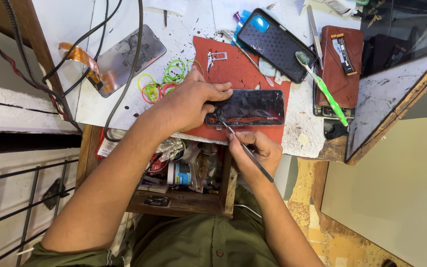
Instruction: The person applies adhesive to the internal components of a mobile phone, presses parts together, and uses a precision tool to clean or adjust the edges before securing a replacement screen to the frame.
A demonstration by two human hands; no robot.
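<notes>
Phone (253, 108): a dark, glossy handset lies flat, back up, on the red mat (240, 66) near the front edge of the table (297, 123). Judged from its look, it is light, rigid and slick, with a back panel that can scratch or crack under point load; hold is best taken along the long edges, pressing down, not on the glossy face. The left hand (191, 101) rests on the phone's left end, fingers curled over the upper edge and thumb at the lower corner, pinning it to the mat; this grip is pressed closed on the phone. The right hand (258, 151) pinches a thin metal tool (245, 148) like a pen, with the tip at the lower left edge of the phone, beside the left thumb; whether the tip is in a seam cannot be told. A small metal tray (217, 56) lies on the mat above the left hand. Coloured rubber bands (166, 79) lie just left of the mat. Farther out: a second phone (275, 44) in a dark case, a green toothbrush (324, 89), a brown wallet case (342, 64), and a loose screen (122, 59) with an orange flex cable. An open drawer (184, 173) of parts sits below the table edge.
</notes>
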